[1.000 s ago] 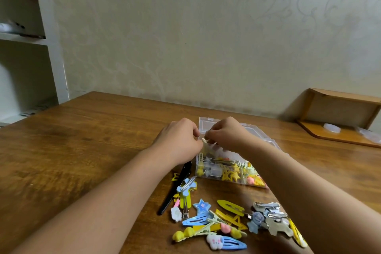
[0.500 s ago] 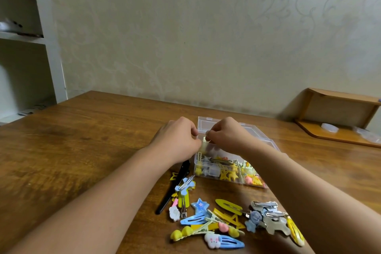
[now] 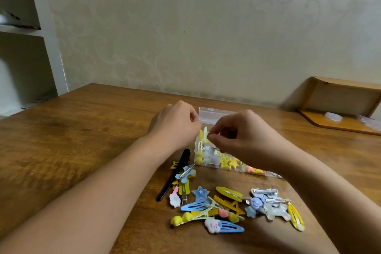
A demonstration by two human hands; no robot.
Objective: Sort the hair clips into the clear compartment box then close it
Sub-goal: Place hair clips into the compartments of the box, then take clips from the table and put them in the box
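Between the two hands, over the near-left corner of the box, sits a small pale yellow-green hair clip (image 3: 205, 132). The right hand (image 3: 243, 136) has its fingertips drawn together in a narrow pinch at the clip's lower end. The left hand (image 3: 177, 126) is curled at the clip's nine o'clock side; whether its fingers actually hold the clip or only close near it is hidden behind the knuckles, so I cannot tell.

Directly beneath lies the clear plastic compartment box (image 3: 216, 115), its lid open, with yellow star and bobble clips already in the near cells. At six o'clock from the box, on the brown wooden table (image 3: 82, 130), a loose pile of blue, yellow and white hair clips (image 3: 218, 208) waits unsorted, and a long black clip (image 3: 175, 173) lies at seven o'clock, just beside the box's corner.

The risk, as I judge it, is the tiny clip springing or slipping from so fine a pinch and falling into the wrong cell or among the pile. A forearm sweeping low could also scatter the pile.
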